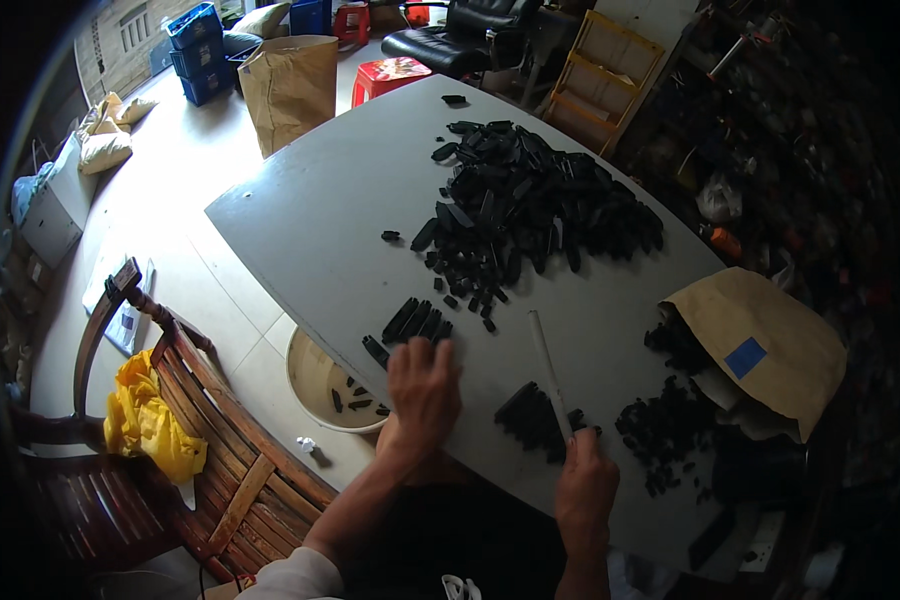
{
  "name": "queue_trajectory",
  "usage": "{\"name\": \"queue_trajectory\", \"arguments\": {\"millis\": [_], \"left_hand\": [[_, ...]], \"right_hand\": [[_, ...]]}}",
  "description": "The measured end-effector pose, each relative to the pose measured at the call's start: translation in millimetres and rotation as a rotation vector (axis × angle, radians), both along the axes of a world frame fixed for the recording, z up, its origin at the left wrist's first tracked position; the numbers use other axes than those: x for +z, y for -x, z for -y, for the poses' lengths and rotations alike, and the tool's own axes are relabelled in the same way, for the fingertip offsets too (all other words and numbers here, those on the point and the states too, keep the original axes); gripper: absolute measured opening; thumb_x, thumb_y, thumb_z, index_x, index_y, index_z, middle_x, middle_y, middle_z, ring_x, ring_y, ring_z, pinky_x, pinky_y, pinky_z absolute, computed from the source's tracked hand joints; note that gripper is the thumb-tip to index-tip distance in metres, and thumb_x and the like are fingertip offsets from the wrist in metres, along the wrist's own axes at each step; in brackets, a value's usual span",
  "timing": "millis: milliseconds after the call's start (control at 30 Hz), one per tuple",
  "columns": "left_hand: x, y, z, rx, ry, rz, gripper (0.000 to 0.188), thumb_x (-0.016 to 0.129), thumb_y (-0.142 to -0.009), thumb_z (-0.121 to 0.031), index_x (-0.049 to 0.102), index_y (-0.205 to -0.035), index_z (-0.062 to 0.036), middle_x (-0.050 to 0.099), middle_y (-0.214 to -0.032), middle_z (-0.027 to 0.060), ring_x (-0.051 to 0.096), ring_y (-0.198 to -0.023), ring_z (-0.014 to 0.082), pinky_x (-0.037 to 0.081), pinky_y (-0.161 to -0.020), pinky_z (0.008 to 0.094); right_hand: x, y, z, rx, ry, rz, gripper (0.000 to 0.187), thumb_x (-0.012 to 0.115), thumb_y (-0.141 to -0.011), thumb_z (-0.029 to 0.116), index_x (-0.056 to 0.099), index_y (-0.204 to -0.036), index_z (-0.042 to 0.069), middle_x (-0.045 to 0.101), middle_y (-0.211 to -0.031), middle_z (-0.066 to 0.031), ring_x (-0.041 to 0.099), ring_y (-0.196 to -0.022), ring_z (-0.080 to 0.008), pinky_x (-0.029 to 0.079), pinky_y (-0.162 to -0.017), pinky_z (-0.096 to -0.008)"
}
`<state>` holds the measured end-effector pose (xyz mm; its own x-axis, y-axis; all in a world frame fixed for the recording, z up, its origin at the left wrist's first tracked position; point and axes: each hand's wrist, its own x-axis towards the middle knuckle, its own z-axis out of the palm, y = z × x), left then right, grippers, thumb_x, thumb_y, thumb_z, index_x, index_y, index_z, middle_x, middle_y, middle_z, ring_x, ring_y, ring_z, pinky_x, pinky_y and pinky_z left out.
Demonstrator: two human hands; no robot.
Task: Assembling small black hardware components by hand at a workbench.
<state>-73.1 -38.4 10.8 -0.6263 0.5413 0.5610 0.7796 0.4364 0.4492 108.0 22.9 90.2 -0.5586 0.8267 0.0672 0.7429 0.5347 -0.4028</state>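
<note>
My right hand [587, 485] is closed around the lower end of a long, thin whitish stick [542, 350], which points away over the table. Beneath the stick's lower part lies a row of black plastic pieces [525, 415] side by side. At the table's near-left edge, my left hand [425, 395] has its fingers bent down at another short row of long black pieces [407, 320]. Its fingertips are partly hidden, and I cannot make out what is between them. A large heap of black plastic pieces [530, 190] covers the table's far part, with small black blocks [465, 285] at its near side.
A brown paper bag [770, 340] lies on the right of the white table [340, 190], black pieces [665, 430] spilling from it. Below the left edge stands a cream bucket [305, 375] with several black pieces inside. A wooden chair [240, 455] stands left, a yellow bag [150, 420] on it.
</note>
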Motion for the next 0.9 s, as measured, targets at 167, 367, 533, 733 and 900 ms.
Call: {"name": "queue_trajectory", "arguments": {"millis": [167, 367, 533, 733, 900], "left_hand": [[-11, 16, 3, 0.082, 0.107, 0.001, 0.026, 0.066, -0.067, -0.007, 0.058, -0.092, -0.0064, 0.047, -0.088, 0.0104, 0.047, -0.086, 0.0287, 0.038, -0.077, 0.0382], [-20, -18, 3, -0.127, 0.027, 0.216, 0.021, 0.064, -0.072, -0.006, 0.054, -0.090, -0.0044, 0.051, -0.085, 0.0135, 0.053, -0.082, 0.0323, 0.043, -0.071, 0.0409], [-17, -17, 1, -0.165, 0.001, 0.234, 0.021, 0.064, -0.069, -0.005, 0.053, -0.087, -0.0029, 0.051, -0.086, 0.0141, 0.052, -0.083, 0.0313, 0.044, -0.072, 0.0395], [-17, -15, 3, -0.186, 0.009, 0.235, 0.020, 0.064, -0.070, -0.005, 0.054, -0.086, -0.0026, 0.051, -0.087, 0.0143, 0.052, -0.084, 0.0314, 0.044, -0.074, 0.0397], [-20, -17, 3, -0.169, 0.036, 0.241, 0.021, 0.065, -0.070, -0.007, 0.053, -0.086, -0.0032, 0.051, -0.088, 0.0143, 0.052, -0.085, 0.0316, 0.044, -0.075, 0.0395]], "right_hand": [[-6, 4, 3, 0.045, -0.030, -0.005, 0.012, 0.050, -0.094, 0.010, 0.049, -0.085, 0.001, 0.058, -0.071, -0.0190, 0.060, -0.068, -0.0376, 0.043, -0.056, -0.0450], [-10, 10, 6, 0.126, 0.027, 0.046, 0.014, 0.049, -0.094, 0.010, 0.047, -0.085, 0.000, 0.059, -0.073, -0.0198, 0.059, -0.069, -0.0393, 0.044, -0.059, -0.0452], [2, 22, 14, 0.059, -0.244, -0.192, 0.008, 0.048, -0.094, 0.009, 0.049, -0.090, 0.001, 0.061, -0.079, -0.0180, 0.064, -0.069, -0.0345, 0.051, -0.057, -0.0412], [-17, 24, 4, 0.163, 0.018, 0.336, 0.008, 0.043, -0.091, 0.002, 0.049, -0.086, 0.001, 0.062, -0.078, -0.0199, 0.065, -0.077, -0.0360, 0.052, -0.064, -0.0454], [7, 24, -1, 0.061, -0.137, -0.020, 0.012, 0.050, -0.094, 0.008, 0.048, -0.085, 0.002, 0.057, -0.071, -0.0164, 0.060, -0.064, -0.0331, 0.044, -0.055, -0.0419]]}}
